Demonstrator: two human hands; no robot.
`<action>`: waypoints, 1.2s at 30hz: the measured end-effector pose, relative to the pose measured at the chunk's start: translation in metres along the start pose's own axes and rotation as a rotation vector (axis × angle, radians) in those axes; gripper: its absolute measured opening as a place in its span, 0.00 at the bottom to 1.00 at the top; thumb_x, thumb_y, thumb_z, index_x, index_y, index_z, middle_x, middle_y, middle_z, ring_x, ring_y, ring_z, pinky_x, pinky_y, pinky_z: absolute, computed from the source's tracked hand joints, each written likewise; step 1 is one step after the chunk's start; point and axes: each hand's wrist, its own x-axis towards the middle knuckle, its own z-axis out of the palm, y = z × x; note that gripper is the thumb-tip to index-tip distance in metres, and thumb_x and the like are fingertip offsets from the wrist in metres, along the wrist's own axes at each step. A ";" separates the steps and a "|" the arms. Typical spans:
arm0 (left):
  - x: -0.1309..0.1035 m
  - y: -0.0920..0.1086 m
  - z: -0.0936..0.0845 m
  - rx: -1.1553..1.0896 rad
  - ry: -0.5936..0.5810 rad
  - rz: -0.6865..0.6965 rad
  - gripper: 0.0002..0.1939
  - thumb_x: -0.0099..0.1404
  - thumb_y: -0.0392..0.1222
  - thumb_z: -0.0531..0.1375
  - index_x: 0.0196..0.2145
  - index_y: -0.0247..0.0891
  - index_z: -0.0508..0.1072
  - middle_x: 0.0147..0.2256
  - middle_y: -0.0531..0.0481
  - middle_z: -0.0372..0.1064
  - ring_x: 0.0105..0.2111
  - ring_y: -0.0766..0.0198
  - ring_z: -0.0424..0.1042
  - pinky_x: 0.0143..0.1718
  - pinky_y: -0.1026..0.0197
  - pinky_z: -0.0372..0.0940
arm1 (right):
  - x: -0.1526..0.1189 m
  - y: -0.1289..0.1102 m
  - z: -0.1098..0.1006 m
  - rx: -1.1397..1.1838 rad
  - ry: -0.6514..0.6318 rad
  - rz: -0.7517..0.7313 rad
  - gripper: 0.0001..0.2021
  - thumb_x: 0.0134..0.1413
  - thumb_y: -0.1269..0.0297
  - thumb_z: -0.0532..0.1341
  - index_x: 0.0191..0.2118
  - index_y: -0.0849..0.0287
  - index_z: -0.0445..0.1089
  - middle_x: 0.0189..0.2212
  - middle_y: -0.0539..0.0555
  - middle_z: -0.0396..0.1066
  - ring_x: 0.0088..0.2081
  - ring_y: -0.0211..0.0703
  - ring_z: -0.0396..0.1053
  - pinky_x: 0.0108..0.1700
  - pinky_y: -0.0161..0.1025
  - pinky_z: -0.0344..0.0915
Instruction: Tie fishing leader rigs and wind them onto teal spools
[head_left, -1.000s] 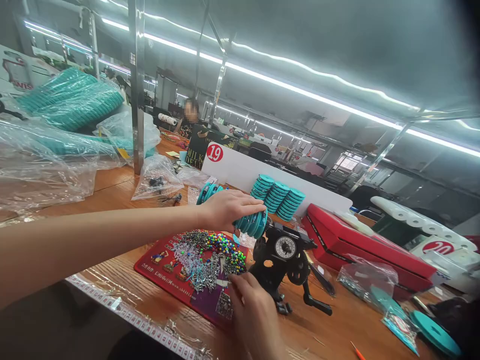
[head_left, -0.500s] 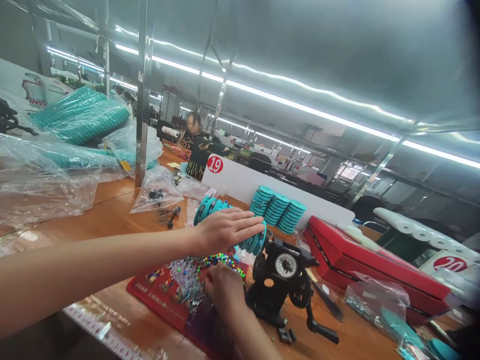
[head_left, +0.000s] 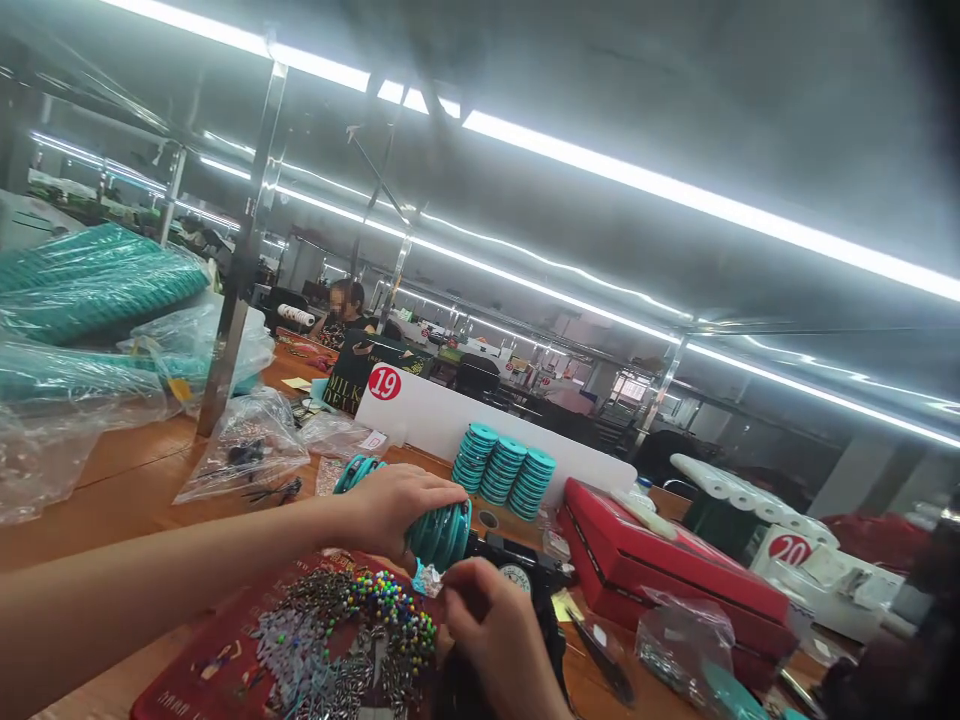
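Note:
My left hand (head_left: 386,508) curls over a row of turquoise spools (head_left: 444,535), thumb underneath and fingers along the top. These spools sit beside a black hand-cranked device (head_left: 551,600) with a round dial, which my right wrist partly hides. Just below the spools is my right hand (head_left: 491,625), its thumb and index finger closed in a pinch by a small whitish and turquoise bit (head_left: 427,578). What the fingertips hold, if anything, is too small to make out. Left of that hand, colourful ball-headed pins (head_left: 394,605) and small metal pieces (head_left: 367,670) lie heaped on a red mat (head_left: 191,660).
Stacked turquoise spools (head_left: 502,470) stand before a white partition (head_left: 570,460) marked 19. A red box (head_left: 660,550) lies to the right, near a dark-handled tool (head_left: 604,660) and a plastic bag (head_left: 686,640). Bagged turquoise rolls (head_left: 97,285) and a metal post (head_left: 232,310) are left.
The view has tilted up and shifted right. My right hand has risen from the pin heap to the underside of the spools. My left fingers, flatter before, now curl round the spools.

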 end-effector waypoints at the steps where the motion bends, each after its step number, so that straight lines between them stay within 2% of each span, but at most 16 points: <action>1: 0.004 -0.002 -0.005 -0.030 -0.044 -0.010 0.42 0.41 0.49 0.64 0.54 0.43 0.55 0.49 0.46 0.64 0.46 0.52 0.65 0.44 0.54 0.60 | 0.006 0.001 -0.011 0.058 0.021 0.017 0.06 0.46 0.69 0.55 0.28 0.60 0.69 0.22 0.50 0.68 0.24 0.39 0.66 0.25 0.30 0.59; 3: 0.010 -0.004 -0.012 -0.078 -0.113 -0.014 0.42 0.40 0.52 0.64 0.53 0.43 0.56 0.46 0.47 0.67 0.44 0.52 0.67 0.41 0.55 0.62 | 0.019 0.002 -0.029 0.173 0.040 0.045 0.08 0.47 0.64 0.55 0.30 0.61 0.69 0.22 0.51 0.68 0.25 0.40 0.66 0.24 0.31 0.60; 6: 0.014 -0.006 -0.017 -0.113 -0.139 -0.026 0.42 0.40 0.53 0.65 0.53 0.44 0.56 0.46 0.47 0.68 0.44 0.52 0.67 0.41 0.57 0.61 | 0.034 0.002 -0.040 0.290 0.044 0.045 0.12 0.48 0.57 0.56 0.32 0.62 0.69 0.24 0.52 0.68 0.26 0.40 0.66 0.24 0.33 0.61; 9: 0.013 -0.006 -0.016 -0.123 -0.136 -0.034 0.43 0.39 0.53 0.65 0.53 0.44 0.57 0.47 0.47 0.67 0.45 0.52 0.66 0.41 0.58 0.61 | 0.040 0.001 -0.041 0.251 0.080 -0.027 0.13 0.50 0.55 0.55 0.31 0.61 0.69 0.25 0.52 0.65 0.27 0.40 0.64 0.26 0.33 0.60; 13: 0.012 -0.005 -0.015 -0.135 -0.134 -0.028 0.43 0.39 0.54 0.65 0.53 0.44 0.57 0.47 0.47 0.67 0.45 0.53 0.66 0.42 0.58 0.60 | 0.041 -0.002 -0.040 0.220 0.104 -0.140 0.11 0.52 0.58 0.55 0.30 0.60 0.69 0.30 0.53 0.65 0.34 0.41 0.63 0.31 0.34 0.61; 18: 0.011 -0.005 -0.016 -0.144 -0.128 -0.021 0.43 0.39 0.54 0.65 0.53 0.44 0.56 0.48 0.47 0.66 0.46 0.54 0.66 0.43 0.58 0.60 | 0.042 -0.002 -0.037 0.208 0.101 -0.169 0.10 0.53 0.59 0.54 0.29 0.58 0.68 0.31 0.52 0.64 0.35 0.41 0.63 0.36 0.36 0.60; 24: 0.012 -0.005 -0.016 -0.128 -0.122 -0.023 0.43 0.39 0.55 0.65 0.52 0.45 0.57 0.47 0.48 0.67 0.45 0.53 0.66 0.42 0.57 0.60 | 0.045 0.003 -0.035 0.234 0.077 -0.127 0.10 0.52 0.59 0.55 0.29 0.59 0.68 0.32 0.53 0.64 0.36 0.42 0.62 0.34 0.35 0.61; 30: 0.010 -0.004 -0.010 -0.096 -0.108 -0.046 0.44 0.39 0.55 0.64 0.53 0.45 0.56 0.47 0.47 0.66 0.44 0.51 0.66 0.43 0.58 0.59 | 0.051 0.001 -0.036 0.369 -0.059 0.054 0.12 0.48 0.57 0.56 0.25 0.62 0.66 0.30 0.52 0.62 0.29 0.38 0.60 0.26 0.32 0.59; 33: 0.009 -0.005 -0.008 -0.088 -0.096 -0.033 0.44 0.39 0.55 0.64 0.53 0.44 0.56 0.48 0.47 0.66 0.45 0.51 0.66 0.43 0.58 0.59 | 0.050 -0.003 -0.037 0.374 -0.086 0.058 0.13 0.48 0.57 0.55 0.25 0.62 0.66 0.28 0.51 0.62 0.28 0.37 0.59 0.26 0.32 0.59; 36: 0.009 -0.006 -0.008 -0.082 -0.100 -0.023 0.44 0.39 0.55 0.64 0.53 0.43 0.55 0.47 0.46 0.66 0.44 0.50 0.66 0.42 0.58 0.60 | 0.047 -0.005 -0.037 0.316 -0.064 0.021 0.12 0.50 0.58 0.54 0.25 0.62 0.66 0.30 0.52 0.63 0.31 0.40 0.61 0.29 0.34 0.61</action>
